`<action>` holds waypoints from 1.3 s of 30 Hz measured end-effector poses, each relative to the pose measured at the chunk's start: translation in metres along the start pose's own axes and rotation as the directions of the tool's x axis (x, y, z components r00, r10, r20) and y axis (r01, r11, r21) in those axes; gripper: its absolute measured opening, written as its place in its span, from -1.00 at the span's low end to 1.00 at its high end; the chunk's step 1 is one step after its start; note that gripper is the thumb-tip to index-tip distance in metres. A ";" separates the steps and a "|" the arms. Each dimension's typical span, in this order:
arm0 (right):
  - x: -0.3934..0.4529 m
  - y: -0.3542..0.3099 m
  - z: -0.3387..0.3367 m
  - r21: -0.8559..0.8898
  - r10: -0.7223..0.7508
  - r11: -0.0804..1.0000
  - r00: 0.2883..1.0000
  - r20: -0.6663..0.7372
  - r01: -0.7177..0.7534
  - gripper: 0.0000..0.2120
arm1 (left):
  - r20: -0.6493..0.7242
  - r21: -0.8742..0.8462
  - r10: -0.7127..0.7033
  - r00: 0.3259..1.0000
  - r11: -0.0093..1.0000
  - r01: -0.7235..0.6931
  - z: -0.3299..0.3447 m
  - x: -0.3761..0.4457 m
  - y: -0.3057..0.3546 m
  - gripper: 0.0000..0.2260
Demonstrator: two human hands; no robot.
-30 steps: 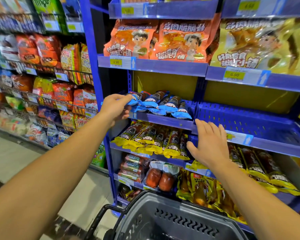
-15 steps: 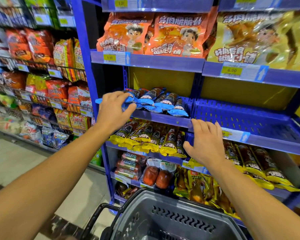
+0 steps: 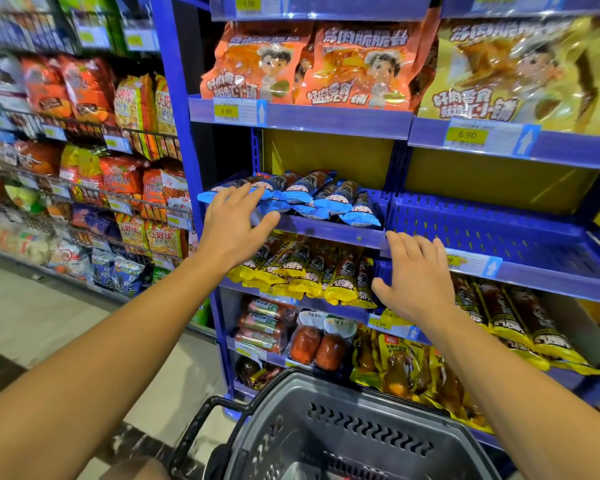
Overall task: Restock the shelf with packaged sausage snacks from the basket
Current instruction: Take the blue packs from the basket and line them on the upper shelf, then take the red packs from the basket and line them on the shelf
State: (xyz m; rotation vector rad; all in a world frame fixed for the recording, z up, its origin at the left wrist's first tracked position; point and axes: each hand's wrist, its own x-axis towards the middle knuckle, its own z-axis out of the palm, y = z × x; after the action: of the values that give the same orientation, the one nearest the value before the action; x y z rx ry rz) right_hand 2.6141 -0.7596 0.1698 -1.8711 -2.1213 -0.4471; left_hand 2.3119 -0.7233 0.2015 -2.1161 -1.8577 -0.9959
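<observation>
From the head view, the left hand [image 3: 232,225] reaches to the blue shelf [image 3: 326,233], fingers spread wide and holding nothing, its fingertips laid over the near left ends of the blue-wrapped sausage snacks [image 3: 326,197] that lie in a loose row there; whether the fingers press on the wrappers or only hover is hard to tell. The right hand [image 3: 416,277] is open too, fingers splayed, resting at the shelf's front edge just right of the snacks, in front of the yellow-wrapped sausages [image 3: 309,271] one level lower. The grey basket [image 3: 343,431] sits near, at the bottom, below both arms.
</observation>
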 end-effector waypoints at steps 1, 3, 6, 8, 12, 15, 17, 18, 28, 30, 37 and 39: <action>0.000 0.000 -0.001 -0.007 0.003 1.000 1.000 0.011 -0.003 -0.20 | 0.003 -0.015 -0.014 1.000 1.000 0.014 -0.001 -0.009 0.003 -0.27; -0.002 0.001 -0.003 -0.024 0.021 1.000 0.999 0.036 -0.020 -0.20 | 0.012 -0.029 -0.014 1.000 0.999 0.014 -0.001 -0.030 0.008 -0.28; -0.010 -0.002 -0.004 -0.069 0.042 0.997 0.999 0.025 -0.040 -0.21 | 0.063 -0.040 0.022 0.998 0.999 -0.020 0.006 -0.064 0.017 -0.27; -0.022 -0.005 0.000 -0.072 0.025 0.997 0.999 -0.030 -0.027 -0.21 | 0.110 -0.046 0.042 0.993 0.998 -0.037 0.016 -0.087 0.022 -0.27; -0.062 -0.013 0.017 -0.003 -0.035 0.999 0.998 -0.050 0.035 -0.22 | 0.212 -0.048 0.077 0.974 0.997 -0.068 0.050 -0.129 0.035 -0.31; -0.104 -0.021 0.047 0.047 -0.076 0.996 0.996 0.055 0.073 -0.22 | 0.329 -0.039 0.105 0.939 0.994 -0.098 0.084 -0.170 0.045 -0.32; -0.136 -0.023 0.071 0.067 -0.091 0.994 0.986 0.136 0.083 -0.23 | 0.416 -0.020 0.123 0.901 0.992 -0.126 0.108 -0.201 0.050 -0.30; -0.151 -0.022 0.081 0.081 -0.099 0.993 0.979 0.177 0.086 -0.23 | 0.455 -0.009 0.126 0.881 0.991 -0.137 0.118 -0.216 0.052 -0.28; -0.272 0.012 0.174 0.118 -0.041 0.992 0.794 0.606 -0.039 -0.24 | 0.729 -0.010 0.085 0.679 0.993 -0.114 0.192 -0.326 0.066 -0.21; -0.288 0.021 0.193 0.086 -0.013 0.994 0.736 0.677 -0.061 -0.23 | 0.746 0.002 0.086 0.660 0.991 -0.131 0.207 -0.343 0.062 -0.30; -0.324 0.048 0.274 0.036 0.088 0.979 0.576 0.813 -0.201 -0.16 | 0.815 -0.028 0.093 0.572 0.992 -0.121 0.255 -0.378 0.040 -0.39; -0.330 0.055 0.296 0.022 0.128 0.962 0.525 0.841 -0.271 -0.14 | 0.838 -0.035 0.095 0.538 0.992 -0.121 0.271 -0.383 0.037 -0.38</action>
State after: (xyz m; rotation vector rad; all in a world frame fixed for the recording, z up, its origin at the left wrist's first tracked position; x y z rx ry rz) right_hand 2.7090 -0.9325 -0.2316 -2.4912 -2.2509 0.8533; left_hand 2.4434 -0.9056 -0.2114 -2.9434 -1.9551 0.2107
